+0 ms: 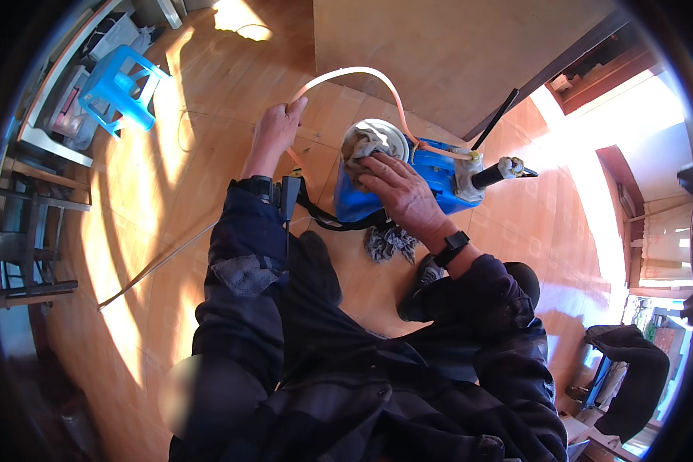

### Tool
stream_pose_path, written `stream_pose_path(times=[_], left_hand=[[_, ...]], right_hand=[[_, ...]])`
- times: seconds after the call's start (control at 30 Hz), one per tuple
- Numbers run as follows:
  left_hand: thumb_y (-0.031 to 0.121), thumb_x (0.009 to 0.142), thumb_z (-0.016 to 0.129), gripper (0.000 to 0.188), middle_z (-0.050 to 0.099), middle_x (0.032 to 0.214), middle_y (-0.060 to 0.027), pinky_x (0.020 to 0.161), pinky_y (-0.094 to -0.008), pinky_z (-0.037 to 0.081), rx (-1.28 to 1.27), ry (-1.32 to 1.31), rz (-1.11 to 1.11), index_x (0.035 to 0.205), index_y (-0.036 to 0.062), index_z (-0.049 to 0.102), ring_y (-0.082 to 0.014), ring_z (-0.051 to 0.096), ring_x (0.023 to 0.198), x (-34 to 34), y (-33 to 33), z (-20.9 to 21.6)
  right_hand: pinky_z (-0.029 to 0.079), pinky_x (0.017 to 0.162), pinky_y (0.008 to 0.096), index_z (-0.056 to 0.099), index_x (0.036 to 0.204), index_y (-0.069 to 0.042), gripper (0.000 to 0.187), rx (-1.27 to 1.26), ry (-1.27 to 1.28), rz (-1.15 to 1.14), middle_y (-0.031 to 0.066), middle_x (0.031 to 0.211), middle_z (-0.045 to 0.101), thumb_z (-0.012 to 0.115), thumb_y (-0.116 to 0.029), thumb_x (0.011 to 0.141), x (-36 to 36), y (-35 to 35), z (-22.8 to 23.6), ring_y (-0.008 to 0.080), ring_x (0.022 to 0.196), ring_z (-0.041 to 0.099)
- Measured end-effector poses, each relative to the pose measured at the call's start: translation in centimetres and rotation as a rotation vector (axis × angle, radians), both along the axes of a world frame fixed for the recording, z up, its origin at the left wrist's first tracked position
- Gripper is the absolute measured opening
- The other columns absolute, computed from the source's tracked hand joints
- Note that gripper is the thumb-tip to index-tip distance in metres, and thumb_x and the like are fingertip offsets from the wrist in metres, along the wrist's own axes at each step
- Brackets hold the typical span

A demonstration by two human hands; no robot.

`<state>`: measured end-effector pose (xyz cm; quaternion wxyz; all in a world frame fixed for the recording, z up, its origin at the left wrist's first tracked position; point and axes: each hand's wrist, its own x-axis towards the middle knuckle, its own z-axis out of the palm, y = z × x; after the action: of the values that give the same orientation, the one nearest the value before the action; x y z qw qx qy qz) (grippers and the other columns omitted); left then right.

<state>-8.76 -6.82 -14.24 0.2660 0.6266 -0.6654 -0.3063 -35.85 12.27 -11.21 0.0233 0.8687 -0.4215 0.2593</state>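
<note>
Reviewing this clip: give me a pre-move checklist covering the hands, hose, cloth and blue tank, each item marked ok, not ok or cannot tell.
1. Left hand closed around the pale hose: ok.
2. Hose's visible arch free of sharp kinks: ok.
3. Right hand on the crumpled cloth, over the white lid: ok.
4. Lid fully tightened: cannot tell; cloth and hand cover part of it.
5. No loose items beside the blue tank: not ok; a grey rag lies on the floor near it.

Sun-streaked floor (208,138); glare right; dark rim
</note>
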Motion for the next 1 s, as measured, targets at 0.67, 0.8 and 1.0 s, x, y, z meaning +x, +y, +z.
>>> stream_pose_path(times=[0.67, 0.8, 1.0], left_hand=[[0.050, 0.106, 0.058, 0.056, 0.078, 0.093, -0.0126, 0.086, -0.0366, 0.056, 0.028, 0.105, -0.015, 0.114, -0.0028, 0.075, -0.0220, 0.075, 0.090, -1.7, 0.0, 1.2], [0.053, 0.106, 0.058, 0.058, 0.076, 0.091, -0.0119, 0.085, -0.0367, 0.055, 0.026, 0.124, -0.077, 0.112, -0.0021, 0.075, -0.0219, 0.074, 0.089, -1.8, 0.9, 2.2], [0.057, 0.106, 0.058, 0.062, 0.074, 0.092, -0.0101, 0.087, -0.0362, 0.054, 0.069, 0.064, -0.085, 0.113, -0.0019, 0.075, -0.0205, 0.071, 0.091, -1.4, 1.1, 2.8]], right_hand=[[0.052, 0.101, 0.0388, 0.077, 0.108, -0.007, 0.025, -0.089, 0.209, -0.044, 0.0111, 0.105, 0.073, 0.067, -0.014, 0.086, 7.7, -4.9, -1.0, 0.0300, 0.111, 0.068], [0.053, 0.097, 0.0405, 0.079, 0.104, -0.005, 0.023, -0.020, 0.595, -0.076, 0.0127, 0.106, 0.073, 0.065, -0.016, 0.088, 11.0, -4.7, -3.8, 0.0308, 0.109, 0.067], [0.047, 0.113, 0.0451, 0.080, 0.110, -0.005, 0.028, 0.001, 0.409, -0.057, 0.0125, 0.116, 0.073, 0.066, -0.015, 0.089, 9.5, -1.6, -6.8, 0.0328, 0.124, 0.065]])
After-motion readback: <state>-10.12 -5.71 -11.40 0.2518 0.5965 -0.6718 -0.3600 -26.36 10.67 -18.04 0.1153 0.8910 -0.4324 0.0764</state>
